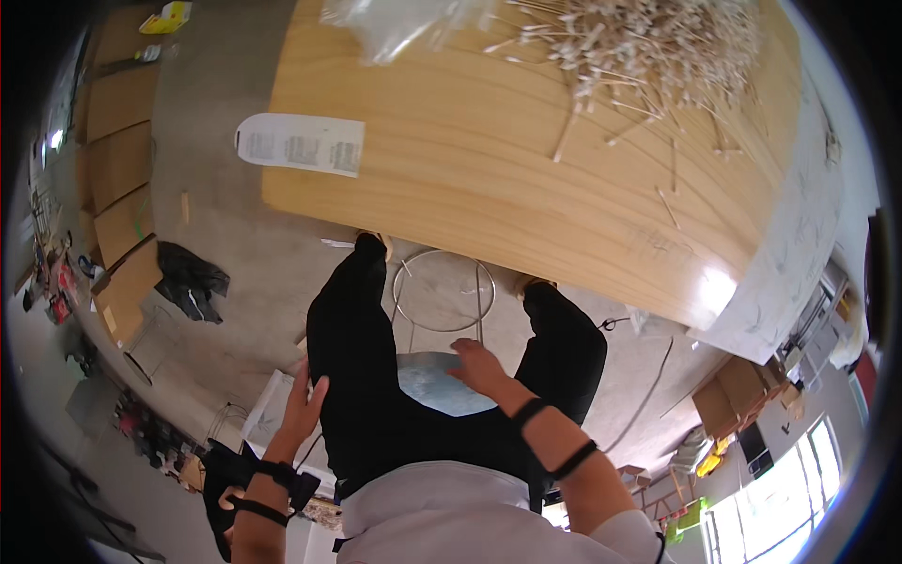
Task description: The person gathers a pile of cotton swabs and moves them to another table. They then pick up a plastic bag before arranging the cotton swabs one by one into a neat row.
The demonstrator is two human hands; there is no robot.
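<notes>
My left hand (304,404) is beside my left thigh, its fingers stretched and apart, with nothing visible in it. Between my legs, my right hand (480,366) hovers over or rests on the pale blue stool seat (437,381); I cannot tell which. Its fingers are loosely bent and apart, holding nothing I can see. Beyond my knees stands a wooden table (451,179). A large heap of cotton swabs (658,52) lies at its far right, with several loose ones nearer. A clear plastic bag (399,26) lies at the far edge of view.
A white printed card with a rounded end (305,144) overhangs the table's left edge. A metal ring (443,289) of the stool shows between my feet. Cardboard boxes (117,160) and a black bag (191,280) are on the floor at left; more boxes (738,395) stand at right.
</notes>
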